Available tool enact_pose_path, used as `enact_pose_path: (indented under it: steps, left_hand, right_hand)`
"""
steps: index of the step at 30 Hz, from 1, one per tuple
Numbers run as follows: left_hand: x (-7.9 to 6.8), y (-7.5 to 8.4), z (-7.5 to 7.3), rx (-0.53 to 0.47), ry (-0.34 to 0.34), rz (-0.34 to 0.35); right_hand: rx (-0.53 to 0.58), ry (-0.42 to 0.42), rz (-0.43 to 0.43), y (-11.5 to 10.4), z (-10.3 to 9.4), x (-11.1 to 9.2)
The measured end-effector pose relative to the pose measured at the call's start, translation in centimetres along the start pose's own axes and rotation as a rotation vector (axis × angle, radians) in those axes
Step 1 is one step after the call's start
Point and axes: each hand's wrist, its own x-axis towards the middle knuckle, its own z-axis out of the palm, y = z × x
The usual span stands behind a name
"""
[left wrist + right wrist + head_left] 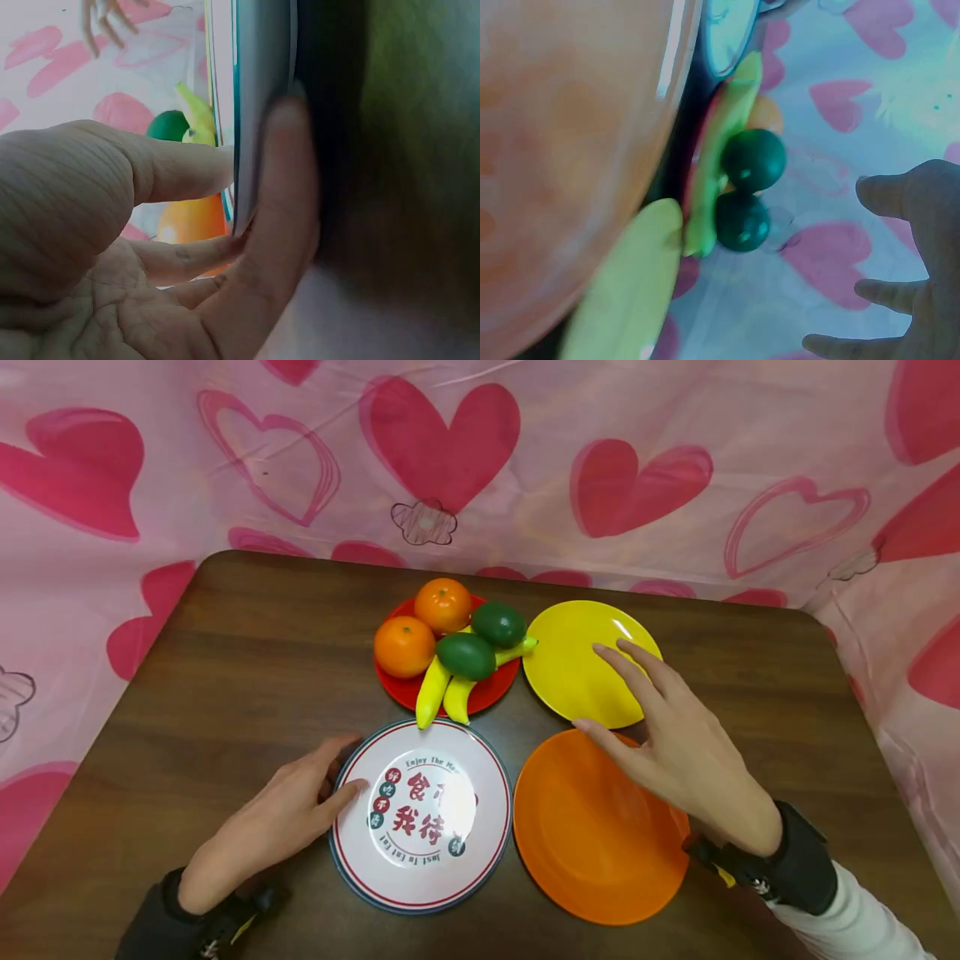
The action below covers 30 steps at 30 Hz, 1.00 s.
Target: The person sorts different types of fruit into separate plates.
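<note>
My left hand (288, 802) pinches the left rim of a white plate (480, 860) with red and green printed characters. In the left wrist view the thumb lies on the top face of that plate (255, 142) and a finger is underneath. Above an orange plate (585, 852) and the near right edge of a yellow plate (570, 677), my right hand (675, 735) hovers with its fingers spread, holding nothing. A red plate (495, 689) behind the white one carries two oranges (405, 647), two dark green fruits (465, 657) and yellow bananas (432, 692).
All the plates stand on a brown wooden table (225, 693). A pink cloth (540, 468) with heart prints hangs behind and at the sides. The banana tips reach over the red plate's rim, close to the white plate's far edge.
</note>
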Motion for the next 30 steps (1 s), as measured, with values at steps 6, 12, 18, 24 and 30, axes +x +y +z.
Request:
enact_pose_path:
  steps: [6,12,18,24,30]
  left_hand:
    - [-0.1,-0.1,0.6,-0.034,0.002,0.042]
    - [-0.1,-0.4,0.9,-0.054,0.004,0.049]
    - [-0.2,-0.4,0.9,-0.079,-0.011,0.021]
    - [-0.3,-0.3,1.0,-0.063,0.002,0.023]
    - [-0.2,-0.3,0.9,-0.076,-0.002,0.026]
  right_hand:
    - [0.031,-0.023,-0.103,-2.2,-0.1,3.6]
    - [0.023,-0.062,-0.253,-4.6,1.1,7.6]
    - [0.003,-0.123,-0.333,-7.2,3.3,11.1]
    - [0.023,-0.185,-0.383,-9.2,5.5,14.0]
    - [0.001,-0.256,-0.399,-11.0,7.3,16.0]
